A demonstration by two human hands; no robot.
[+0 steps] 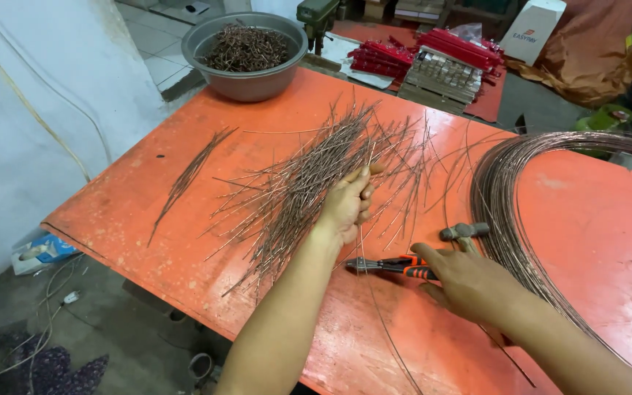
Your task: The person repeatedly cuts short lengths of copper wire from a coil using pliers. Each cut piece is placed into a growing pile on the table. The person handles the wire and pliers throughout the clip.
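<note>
Copper-coloured cut wire pieces (294,186) fan across the orange bench (133,219) at centre frame under my left hand (345,205), fingers curled gripping some, while my right hand (466,281) closes on the pliers (393,266); loose ends could, I judge, prick skin or slide off the edge.

- bare orange table (148,212) lies open on the near left, between the thin wire bundle (188,175) and the edge.
- the heap of cut wires (301,183) blocks the middle, under the left hand (345,205).
- pliers (389,265) and hammer (464,232) crowd the right hand (466,281).
- the wire coil (535,197) fences the right side.
- the metal bowl (246,55) fills the far corner.
</note>
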